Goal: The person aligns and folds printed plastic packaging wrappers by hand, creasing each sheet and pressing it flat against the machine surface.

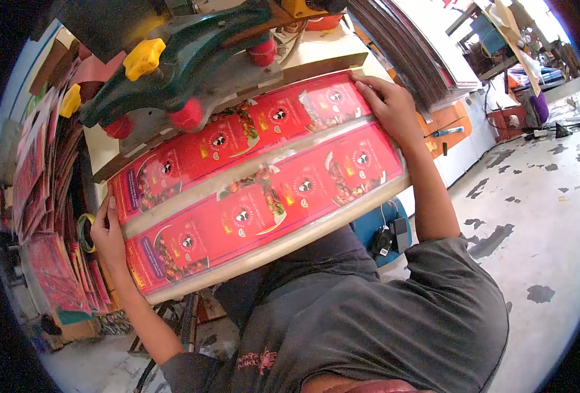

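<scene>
A wide stack of clear plastic sheets (257, 171), printed with two red bands of food pictures and round logos, lies tilted across the work surface. At its left end my left hand (108, 236) holds the edge, fingers together. My right hand (389, 105) grips the upper right corner, with the thumb and fingers at the edge. Just beyond the stack stands a dark green machine (198, 59) with yellow knobs (144, 59) and red round parts (186, 114).
Piles of red printed sheets (41, 177) stand at the left, near a roll of tape (85, 232). A tall stack of sheets (414, 52) is at the upper right. A blue stool (365, 229) holding a black device (383, 241) is below the work surface.
</scene>
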